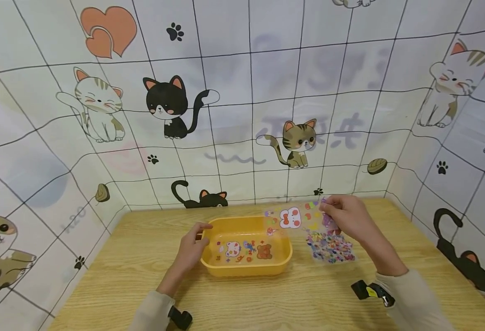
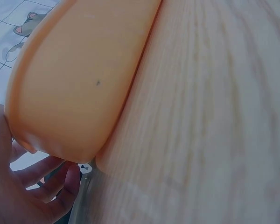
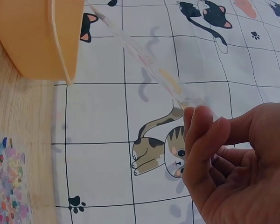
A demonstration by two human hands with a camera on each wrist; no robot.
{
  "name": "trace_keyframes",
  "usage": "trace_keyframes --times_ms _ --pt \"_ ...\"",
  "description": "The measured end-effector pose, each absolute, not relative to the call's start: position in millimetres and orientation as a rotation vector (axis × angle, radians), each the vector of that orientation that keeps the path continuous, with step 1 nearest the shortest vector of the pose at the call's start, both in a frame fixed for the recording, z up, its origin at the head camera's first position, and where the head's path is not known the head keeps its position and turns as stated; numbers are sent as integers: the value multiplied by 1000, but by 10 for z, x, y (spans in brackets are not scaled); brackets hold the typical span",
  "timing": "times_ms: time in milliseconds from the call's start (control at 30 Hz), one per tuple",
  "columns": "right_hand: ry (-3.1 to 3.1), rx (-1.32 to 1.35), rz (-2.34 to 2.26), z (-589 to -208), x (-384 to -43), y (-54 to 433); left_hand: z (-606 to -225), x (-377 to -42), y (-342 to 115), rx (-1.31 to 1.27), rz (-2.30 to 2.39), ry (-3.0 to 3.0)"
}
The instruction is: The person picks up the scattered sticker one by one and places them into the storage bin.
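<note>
A yellow plastic basin (image 1: 246, 271) stands on the table, with bear and other small cartoon pictures on its inside bottom. At its left end my left hand (image 1: 193, 246) holds the rim, the fingers curling round that end in the left wrist view (image 2: 42, 186). My right hand (image 1: 347, 216) pinches one end of a clear sticker sheet (image 1: 290, 218) with a white rabbit and small colourful pictures. Seen nearly edge-on in the right wrist view, the sheet (image 3: 154, 70) is held up between thumb and fingers. It overlaps the basin's back right corner in the head view.
A clear sheet or flat packet of multicoloured bits (image 1: 331, 248) lies on the wooden table (image 1: 308, 299), right of the basin. Behind and at both sides rises a white grid-patterned wall covering (image 1: 234, 115) with cartoon cats.
</note>
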State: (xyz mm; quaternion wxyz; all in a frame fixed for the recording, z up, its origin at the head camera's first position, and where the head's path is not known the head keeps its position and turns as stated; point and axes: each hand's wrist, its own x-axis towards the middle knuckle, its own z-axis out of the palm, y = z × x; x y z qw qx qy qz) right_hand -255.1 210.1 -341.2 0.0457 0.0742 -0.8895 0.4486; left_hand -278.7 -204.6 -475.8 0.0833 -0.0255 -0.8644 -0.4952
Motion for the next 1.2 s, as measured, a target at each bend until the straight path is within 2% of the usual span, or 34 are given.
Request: trace_keyframes --times_ms 533,1200 --pt "-2740 255 1358 -3478 -2595 1951 -4752 -2784 -2055 -84 -1471 -2578" --pt "-2755 356 1309 -3372 -2668 1737 -4774 -2802 -2073 -99 -1470 -2576"
